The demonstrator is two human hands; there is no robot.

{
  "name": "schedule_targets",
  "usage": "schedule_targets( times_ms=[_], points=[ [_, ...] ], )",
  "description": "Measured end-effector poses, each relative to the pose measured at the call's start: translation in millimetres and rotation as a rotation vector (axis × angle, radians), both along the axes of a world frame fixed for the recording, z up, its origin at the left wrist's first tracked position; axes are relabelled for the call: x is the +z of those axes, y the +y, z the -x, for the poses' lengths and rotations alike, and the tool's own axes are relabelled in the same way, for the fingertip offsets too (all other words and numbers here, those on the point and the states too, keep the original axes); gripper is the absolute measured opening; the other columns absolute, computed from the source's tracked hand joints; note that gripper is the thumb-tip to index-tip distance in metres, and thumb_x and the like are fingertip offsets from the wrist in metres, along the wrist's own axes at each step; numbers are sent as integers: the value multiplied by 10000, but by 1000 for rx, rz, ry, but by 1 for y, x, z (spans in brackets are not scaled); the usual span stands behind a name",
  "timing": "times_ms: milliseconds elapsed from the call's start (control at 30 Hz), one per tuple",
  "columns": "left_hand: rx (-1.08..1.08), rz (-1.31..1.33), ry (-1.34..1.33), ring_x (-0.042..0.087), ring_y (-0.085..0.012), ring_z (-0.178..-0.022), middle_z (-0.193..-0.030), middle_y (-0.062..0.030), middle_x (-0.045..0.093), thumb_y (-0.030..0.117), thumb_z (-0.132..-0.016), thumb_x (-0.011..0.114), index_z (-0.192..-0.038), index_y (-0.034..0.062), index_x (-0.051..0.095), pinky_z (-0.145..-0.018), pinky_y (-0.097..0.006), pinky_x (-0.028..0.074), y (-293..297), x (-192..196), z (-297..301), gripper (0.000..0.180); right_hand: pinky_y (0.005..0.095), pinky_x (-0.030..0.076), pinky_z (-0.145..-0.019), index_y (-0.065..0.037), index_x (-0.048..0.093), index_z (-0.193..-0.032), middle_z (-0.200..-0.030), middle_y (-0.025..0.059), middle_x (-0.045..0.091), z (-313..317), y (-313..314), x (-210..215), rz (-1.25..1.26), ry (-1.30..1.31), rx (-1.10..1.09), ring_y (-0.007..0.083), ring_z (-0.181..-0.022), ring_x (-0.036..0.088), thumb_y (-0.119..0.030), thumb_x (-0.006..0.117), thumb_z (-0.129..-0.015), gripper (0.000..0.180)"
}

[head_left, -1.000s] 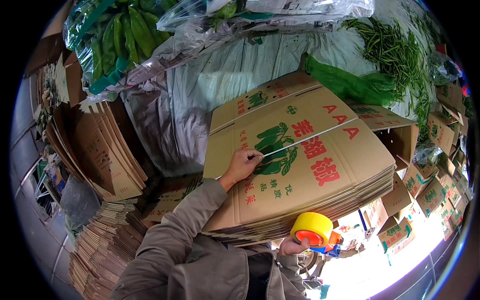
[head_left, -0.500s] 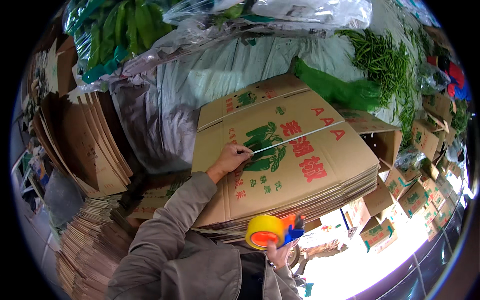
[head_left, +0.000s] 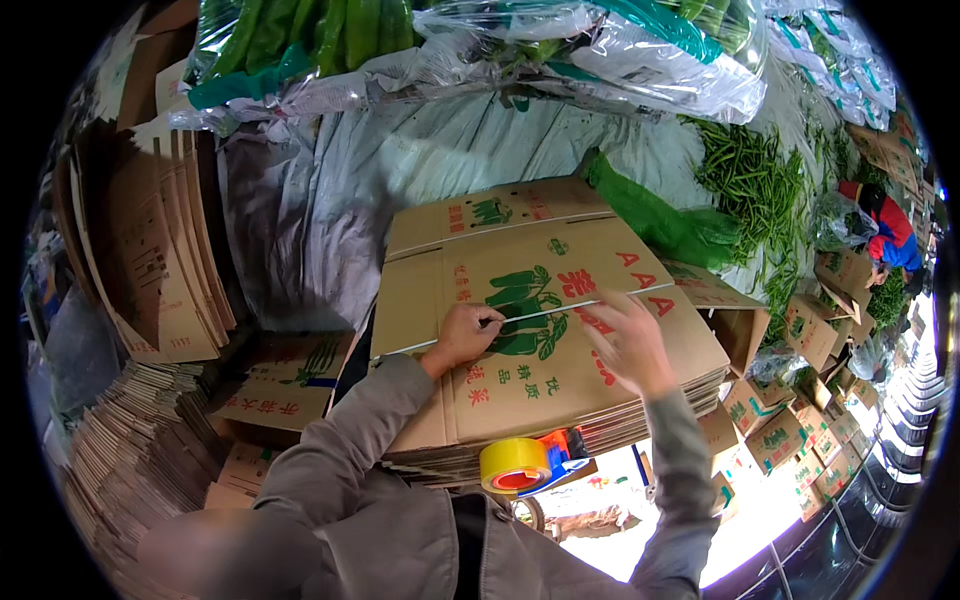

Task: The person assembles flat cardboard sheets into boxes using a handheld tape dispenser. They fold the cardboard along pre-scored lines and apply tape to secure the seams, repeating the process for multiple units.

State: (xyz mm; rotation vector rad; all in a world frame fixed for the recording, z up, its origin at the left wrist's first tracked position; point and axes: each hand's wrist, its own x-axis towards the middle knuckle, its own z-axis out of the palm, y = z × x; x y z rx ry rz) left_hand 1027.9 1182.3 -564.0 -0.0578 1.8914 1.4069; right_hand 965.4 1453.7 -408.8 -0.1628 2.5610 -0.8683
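Observation:
A bundle of flat brown cartons (head_left: pixel 520 395) with green pepper prints lies in front of me, bound by a thin white strap (head_left: pixel 580 306) running across its top. My left hand (head_left: pixel 463 337) rests on the top carton with its fingers closed on the strap. My right hand (head_left: pixel 632 342), blurred, hovers over the right half of the top carton with its fingers spread and nothing in it. A yellow tape roll on an orange and blue dispenser (head_left: pixel 515 465) sits at the near edge of the bundle, apart from both hands.
Clear bags of green peppers (head_left: pixel 300 40) lie at the top over grey sacking (head_left: pixel 330 200). Loose green chillies (head_left: pixel 750 170) spread at the right. More flat cartons (head_left: pixel 150 260) lean at the left. Small printed boxes (head_left: pixel 790 430) crowd the lower right. Another person (head_left: pixel 880 225) bends far right.
My right hand has let go of the tape dispenser and risen over the top carton. The left hand has stayed on the strap. The view has shifted slightly.

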Motion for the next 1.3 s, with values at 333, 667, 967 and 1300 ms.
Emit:
schedule_targets(
  times_ms=[333,667,967,1300],
  points=[
    [38,-22,-152,683,-208,-661,-755,-145,717,151,-829,682,-938,-4,749,-654,-347,535,-1,-7,1,201,421,546,-717,-101,708,-837,-835,88,637,-36,-57,-122,-7,-18,522,272,-858,674,-240,690,-824,141],
    [154,-141,-636,603,-127,-564,-683,-80,682,80,-828,702,-924,-49,742,-528,-289,492,-6,-16,19,166,380,519,-608,-103,642,-703,-738,45,574,-28,-69,-128,-41,226,663,235,-738,643,-235,676,-809,173],
    [183,-346,-855,563,-96,-572,-751,-76,688,-24,-826,698,-969,-67,727,-523,-234,464,-17,-19,30,152,370,510,-521,-97,612,-662,-680,62,551,-34,-74,-132,12,226,556,241,-582,612,-236,720,-788,216],
    [182,-326,-850,579,-106,-560,-694,-67,675,-20,-811,725,-970,-65,738,-511,-252,476,-19,-15,32,166,430,529,-609,-91,666,-656,-718,82,607,-30,-82,-118,-53,-16,329,286,-651,642,-228,740,-768,193]
  ],
)
